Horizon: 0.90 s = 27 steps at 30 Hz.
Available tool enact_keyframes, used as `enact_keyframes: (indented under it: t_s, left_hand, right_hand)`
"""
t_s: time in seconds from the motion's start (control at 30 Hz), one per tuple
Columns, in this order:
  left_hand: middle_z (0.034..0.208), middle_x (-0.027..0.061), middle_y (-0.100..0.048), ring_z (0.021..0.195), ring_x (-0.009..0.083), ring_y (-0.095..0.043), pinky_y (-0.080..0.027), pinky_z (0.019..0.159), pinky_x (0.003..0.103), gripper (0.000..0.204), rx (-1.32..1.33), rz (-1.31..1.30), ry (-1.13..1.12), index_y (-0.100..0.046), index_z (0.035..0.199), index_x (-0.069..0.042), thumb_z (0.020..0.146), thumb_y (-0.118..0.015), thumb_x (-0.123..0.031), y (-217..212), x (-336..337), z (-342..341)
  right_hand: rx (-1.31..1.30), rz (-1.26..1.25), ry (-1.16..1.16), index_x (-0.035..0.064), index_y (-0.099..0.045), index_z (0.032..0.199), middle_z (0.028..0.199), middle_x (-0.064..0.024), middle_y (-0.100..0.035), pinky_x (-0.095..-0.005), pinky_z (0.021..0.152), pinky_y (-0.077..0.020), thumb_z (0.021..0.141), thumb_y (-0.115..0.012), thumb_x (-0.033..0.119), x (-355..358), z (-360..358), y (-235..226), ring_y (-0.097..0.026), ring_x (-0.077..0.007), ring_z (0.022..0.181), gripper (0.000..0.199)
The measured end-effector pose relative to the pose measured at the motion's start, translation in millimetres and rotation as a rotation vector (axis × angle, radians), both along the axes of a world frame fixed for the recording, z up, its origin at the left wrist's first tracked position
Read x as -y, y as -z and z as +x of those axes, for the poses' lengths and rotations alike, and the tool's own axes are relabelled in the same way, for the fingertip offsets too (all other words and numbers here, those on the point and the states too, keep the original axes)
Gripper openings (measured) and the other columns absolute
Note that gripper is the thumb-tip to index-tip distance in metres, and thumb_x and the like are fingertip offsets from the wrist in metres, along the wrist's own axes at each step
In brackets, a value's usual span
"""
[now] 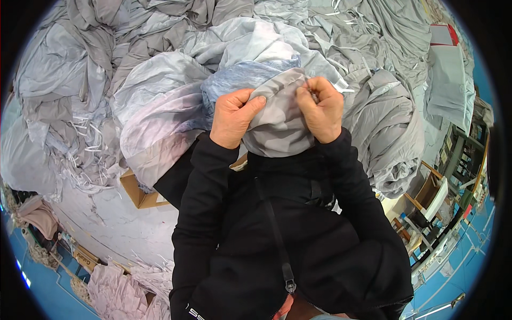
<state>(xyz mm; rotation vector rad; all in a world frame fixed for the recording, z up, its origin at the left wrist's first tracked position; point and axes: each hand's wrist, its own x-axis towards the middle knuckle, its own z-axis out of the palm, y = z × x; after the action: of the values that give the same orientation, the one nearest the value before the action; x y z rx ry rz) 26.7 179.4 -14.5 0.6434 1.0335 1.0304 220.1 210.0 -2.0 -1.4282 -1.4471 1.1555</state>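
Between my two hands a grey piece of fabric [282,117] is drawn up over my lap. My left hand [234,114] pinches its left edge between thumb and fingers. The right hand [322,106] is closed on the upper right edge, its fingertips slightly blurred. Behind the grey piece, blue mottled fabric [229,82] bunches up and touches it. Pale pink and light blue cloth [160,114] spreads to the left of my left hand, hanging down toward my lap.
Heaps of grey fabric [58,58] with white ties cover the far side. A rolled grey bundle [386,133] lies at my right. An open cardboard box [140,192] stands left of my lap. Folded pale fabric [450,80] sits far right; pinkish cloth [114,290] lies lower left.
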Motion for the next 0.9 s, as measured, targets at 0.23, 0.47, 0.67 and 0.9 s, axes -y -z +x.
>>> enact_keyframes:
  t_s: [0.23,0.47,0.67,0.9]
  left_hand:
    - [0.080,-0.0023,-0.066,0.067,0.0016,-0.053,-0.040,0.057,0.018,0.016,0.020,-0.004,-0.006,-0.070,0.098,0.004,0.092,-0.065,-0.011,1.2,0.5,0.0]
    - [0.072,-0.0069,-0.059,0.062,-0.0008,-0.043,-0.031,0.053,0.017,0.014,-0.029,0.012,-0.019,-0.071,0.093,0.002,0.091,-0.067,-0.012,7.8,4.5,1.9]
    - [0.071,-0.0072,-0.059,0.061,-0.0008,-0.043,-0.031,0.053,0.018,0.013,-0.044,0.046,-0.033,-0.071,0.089,0.002,0.091,-0.067,-0.011,14.2,5.4,1.1]
    - [0.072,-0.0063,-0.059,0.062,-0.0005,-0.044,-0.033,0.053,0.019,0.016,-0.025,0.017,-0.038,-0.070,0.088,0.002,0.091,-0.067,-0.014,10.2,5.0,-0.4]
  right_hand:
    - [0.037,-0.026,-0.174,-0.0008,-0.062,0.090,0.072,0.0035,-0.060,-0.0196,0.060,-0.0429,0.085,-0.069,0.004,8.0,0.7,-12.7,-0.052,-0.0038,0.064,0.010]
    - [0.163,-0.014,-0.222,-0.0002,-0.062,0.086,0.064,0.0004,-0.059,-0.0217,0.053,-0.0415,0.074,-0.080,0.008,8.9,-22.4,-25.2,-0.050,-0.0040,0.058,0.024]
    - [0.164,0.061,-0.193,0.0006,-0.060,0.084,0.060,0.0005,-0.055,-0.0224,0.052,-0.0405,0.076,-0.075,0.006,9.6,-20.0,-12.0,-0.048,-0.0039,0.055,0.017]
    - [0.144,0.110,-0.131,0.0004,-0.059,0.084,0.067,0.0021,-0.057,-0.0216,0.055,-0.0414,0.083,-0.068,0.003,7.3,-4.5,-7.2,-0.049,-0.0037,0.060,0.009]
